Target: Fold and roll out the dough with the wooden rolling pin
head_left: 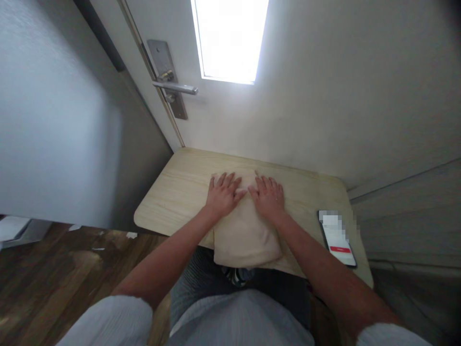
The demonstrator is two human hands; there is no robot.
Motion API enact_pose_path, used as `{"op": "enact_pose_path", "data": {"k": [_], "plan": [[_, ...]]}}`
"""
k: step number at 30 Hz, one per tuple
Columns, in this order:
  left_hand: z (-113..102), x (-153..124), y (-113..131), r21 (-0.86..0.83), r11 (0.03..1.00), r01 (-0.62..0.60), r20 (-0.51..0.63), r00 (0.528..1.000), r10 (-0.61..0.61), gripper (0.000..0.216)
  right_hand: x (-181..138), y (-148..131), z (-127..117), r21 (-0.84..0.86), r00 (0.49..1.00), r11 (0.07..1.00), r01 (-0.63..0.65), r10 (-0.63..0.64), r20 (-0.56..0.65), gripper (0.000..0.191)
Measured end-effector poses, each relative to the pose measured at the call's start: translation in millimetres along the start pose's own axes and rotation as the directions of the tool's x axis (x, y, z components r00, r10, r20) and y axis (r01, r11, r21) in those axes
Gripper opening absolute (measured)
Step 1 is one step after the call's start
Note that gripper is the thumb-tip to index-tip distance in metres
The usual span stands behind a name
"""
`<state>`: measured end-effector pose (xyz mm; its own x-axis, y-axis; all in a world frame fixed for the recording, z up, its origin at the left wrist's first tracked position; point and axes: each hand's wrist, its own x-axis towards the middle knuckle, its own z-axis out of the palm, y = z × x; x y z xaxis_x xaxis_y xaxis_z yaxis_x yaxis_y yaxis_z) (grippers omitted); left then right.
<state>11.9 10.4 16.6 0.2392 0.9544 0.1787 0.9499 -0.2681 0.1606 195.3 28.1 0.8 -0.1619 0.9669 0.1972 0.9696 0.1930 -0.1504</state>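
Note:
A folded beige cloth (245,235) lies on a small light wooden table (180,192), its near edge hanging a little over the front of the table. My left hand (224,194) rests flat on the cloth's far left part, fingers spread. Beside it, my right hand (268,197) lies flat on the far right part, fingers stretched out. The thumbs nearly touch in the middle. Neither hand holds anything.
A phone (337,239) with a lit screen lies on the table's right side near the front edge. Behind the table stands a white door with a metal lever handle (175,87) and a bright window. Dark wooden floor lies to the left.

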Motion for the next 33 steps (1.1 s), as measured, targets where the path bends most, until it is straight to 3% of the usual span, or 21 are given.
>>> {"op": "enact_pose_path", "data": {"k": [3,7,13,20,27,33], "plan": [[-2.9,-29.4,6.4,-0.049,0.997,-0.066,-0.008,0.998,0.066,0.056,-44.0,2.7,-3.3,0.022,0.999,0.999,0.042,-0.041,-0.036,0.059],[-7.6,-51.6,11.7,-0.100,0.992,-0.080,-0.011,0.997,0.079,0.037,-86.9,3.5,-12.3,0.052,0.996,0.996,0.076,-0.073,-0.045,0.057],[-19.6,-74.9,41.0,-0.147,0.977,-0.152,-0.022,0.988,0.150,0.024,-102.8,17.1,-23.9,0.184,0.992,0.980,0.077,-0.056,-0.115,0.040],[-17.0,-107.4,73.2,-0.172,0.976,-0.132,0.076,0.986,0.147,0.023,-132.5,37.1,-16.1,0.165,0.984,0.986,-0.003,0.032,-0.177,0.041],[-10.8,-98.8,66.2,-0.116,0.983,-0.140,0.016,0.990,0.143,0.045,-118.8,28.9,-14.6,0.018,0.990,0.999,-0.033,0.035,-0.134,0.045],[-1.6,-50.2,47.6,-0.053,0.995,-0.089,0.040,0.995,0.091,0.050,-66.1,24.9,-13.9,-0.033,0.996,0.997,-0.071,0.069,-0.048,0.050]]}}
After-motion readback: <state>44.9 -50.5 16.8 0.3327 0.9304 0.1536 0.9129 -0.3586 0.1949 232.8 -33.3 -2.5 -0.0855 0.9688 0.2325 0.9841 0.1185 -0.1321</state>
